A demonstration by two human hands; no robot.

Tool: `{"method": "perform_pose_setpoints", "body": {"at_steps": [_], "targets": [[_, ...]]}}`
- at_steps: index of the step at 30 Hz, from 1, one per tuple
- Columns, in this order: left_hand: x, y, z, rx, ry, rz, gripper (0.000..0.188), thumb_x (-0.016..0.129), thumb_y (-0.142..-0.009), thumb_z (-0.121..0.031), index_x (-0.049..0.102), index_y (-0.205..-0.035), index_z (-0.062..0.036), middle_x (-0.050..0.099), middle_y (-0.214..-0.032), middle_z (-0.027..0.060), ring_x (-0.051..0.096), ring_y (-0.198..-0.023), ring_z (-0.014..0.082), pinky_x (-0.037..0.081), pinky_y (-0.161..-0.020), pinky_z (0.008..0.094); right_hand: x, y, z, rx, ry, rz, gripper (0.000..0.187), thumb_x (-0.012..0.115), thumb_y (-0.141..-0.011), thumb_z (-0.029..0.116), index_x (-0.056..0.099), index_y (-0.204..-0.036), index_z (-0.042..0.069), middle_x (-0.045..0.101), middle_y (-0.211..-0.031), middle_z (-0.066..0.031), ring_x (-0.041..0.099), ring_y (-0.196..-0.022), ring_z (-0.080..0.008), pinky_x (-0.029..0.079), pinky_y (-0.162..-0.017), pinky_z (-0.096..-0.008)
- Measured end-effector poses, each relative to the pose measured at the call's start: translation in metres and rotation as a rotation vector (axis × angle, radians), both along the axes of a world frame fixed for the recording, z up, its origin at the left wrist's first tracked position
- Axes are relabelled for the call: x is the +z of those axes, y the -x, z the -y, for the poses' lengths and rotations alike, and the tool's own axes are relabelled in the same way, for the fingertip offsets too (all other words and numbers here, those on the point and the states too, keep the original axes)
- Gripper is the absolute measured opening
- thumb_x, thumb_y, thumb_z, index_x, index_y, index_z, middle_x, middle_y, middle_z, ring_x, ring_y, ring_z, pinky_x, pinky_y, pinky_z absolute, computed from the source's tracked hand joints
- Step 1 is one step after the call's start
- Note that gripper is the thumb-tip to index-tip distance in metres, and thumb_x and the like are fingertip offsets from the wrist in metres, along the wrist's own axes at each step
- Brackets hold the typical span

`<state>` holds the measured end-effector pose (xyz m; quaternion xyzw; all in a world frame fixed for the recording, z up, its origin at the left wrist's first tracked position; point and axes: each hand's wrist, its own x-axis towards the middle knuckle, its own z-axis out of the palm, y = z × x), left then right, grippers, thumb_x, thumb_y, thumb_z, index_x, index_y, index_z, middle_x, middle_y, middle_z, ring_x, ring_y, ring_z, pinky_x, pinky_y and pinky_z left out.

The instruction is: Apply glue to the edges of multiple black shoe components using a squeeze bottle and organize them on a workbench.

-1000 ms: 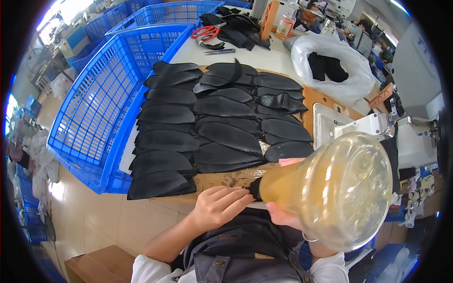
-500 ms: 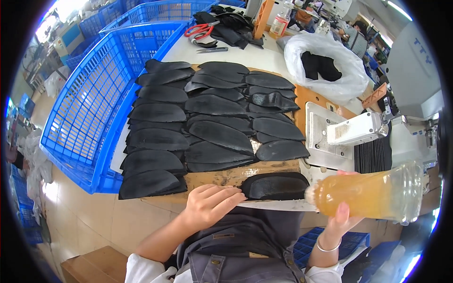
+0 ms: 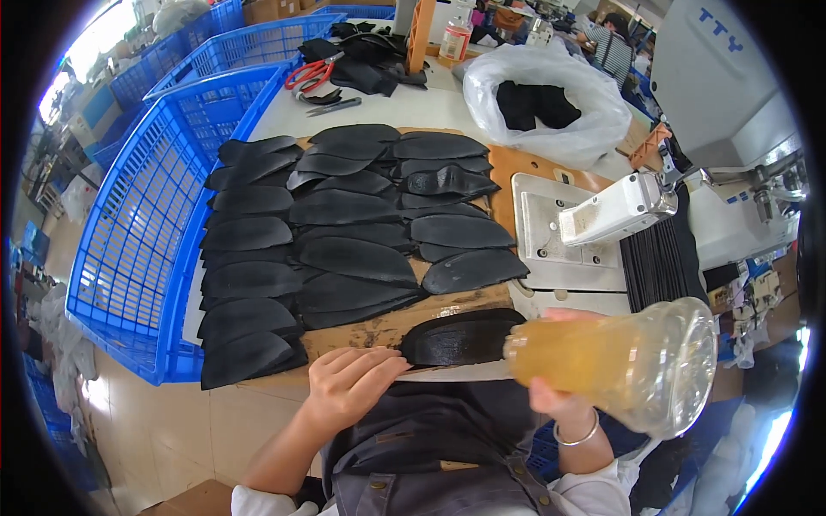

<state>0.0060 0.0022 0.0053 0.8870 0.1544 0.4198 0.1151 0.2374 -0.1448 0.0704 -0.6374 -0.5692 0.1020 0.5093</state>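
Observation:
My right hand (image 3: 554, 397) grips a clear plastic bottle (image 3: 619, 361) of amber liquid, held on its side with its neck pointing left. The neck sits at the right end of a black curved piece (image 3: 456, 337) lying at the table's near edge. My left hand (image 3: 351, 383) rests flat with its fingertips on that piece's left end. Several more black curved pieces (image 3: 344, 224) lie in overlapping rows on a brown board (image 3: 379, 328) just beyond.
A blue plastic crate (image 3: 146, 215) stands left of the table. At the right are a sewing machine (image 3: 714, 129) and its metal plate (image 3: 551, 249). Farther back lie a white plastic bag (image 3: 551, 95) holding black pieces, red-handled scissors (image 3: 308, 74) and a small bottle (image 3: 454, 39).
The bottle swung from tipped up in front of the camera to lying sideways with its neck at the black piece. My left hand stayed on the piece's left end.

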Motion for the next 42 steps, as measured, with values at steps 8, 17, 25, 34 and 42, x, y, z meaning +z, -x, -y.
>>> {"method": "perform_pose_setpoints", "body": {"at_steps": [8, 17, 25, 34, 42], "targets": [[0.038, -0.023, 0.011, 0.01, 0.102, -0.067, 0.03, 0.079, -0.067, -0.019, 0.059, -0.085, -0.0067, 0.063, -0.089, 0.005, 0.06, -0.068, 0.0188, 0.046, -0.055, 0.0266, -0.041, -0.056, 0.03, -0.469, -0.586, -0.154, 0.065, 0.057, -0.082, 0.042, 0.038, -0.125, -0.002, 0.05, -0.114, -0.0188, 0.054, -0.105, -0.0316, 0.046, -0.092, -0.0438], [0.064, -0.108, 0.034, -0.15, 0.082, -0.354, 0.031, 0.077, -0.067, -0.023, 0.056, -0.086, -0.0095, 0.054, -0.109, 0.0066, 0.051, -0.094, 0.0252, 0.038, -0.079, 0.0364, -0.05, -0.047, 0.027, -0.314, -0.583, -0.909, 0.065, 0.039, -0.089, 0.055, 0.036, -0.129, 0.005, 0.05, -0.113, -0.0133, 0.055, -0.102, -0.0301, 0.045, -0.09, -0.0428], [0.067, -0.119, 0.027, -0.118, 0.158, -0.302, 0.018, 0.076, -0.065, -0.01, 0.061, -0.075, -0.0084, 0.059, -0.102, 0.0049, 0.054, -0.09, 0.0253, 0.04, -0.077, 0.0373, -0.052, -0.054, 0.029, -0.05, -0.593, -1.011, 0.067, 0.044, -0.087, 0.056, 0.038, -0.129, 0.005, 0.053, -0.104, -0.0128, 0.057, -0.095, -0.0289, 0.05, -0.083, -0.0442], [0.101, -0.076, -0.024, 0.096, 0.534, 0.065, 0.012, 0.07, -0.072, -0.001, 0.06, -0.078, -0.0041, 0.061, -0.092, 0.0073, 0.056, -0.079, 0.0144, 0.044, -0.072, 0.0269, -0.041, -0.04, 0.011, 0.375, -0.316, -1.306, 0.078, 0.065, -0.068, 0.051, 0.037, -0.124, 0.004, 0.056, -0.096, -0.0175, 0.062, -0.082, -0.0318, 0.053, -0.077, -0.0487], [0.129, -0.088, -0.072, 0.375, 0.068, 0.213, 0.013, 0.069, -0.073, -0.002, 0.056, -0.074, -0.0043, 0.059, -0.091, 0.0077, 0.053, -0.074, 0.0155, 0.042, -0.068, 0.0263, -0.047, -0.04, 0.012, 0.188, -0.356, -1.279, 0.077, 0.065, -0.068, 0.054, 0.039, -0.12, 0.004, 0.057, -0.089, -0.0166, 0.064, -0.078, -0.0329, 0.055, -0.074, -0.0478]]}}
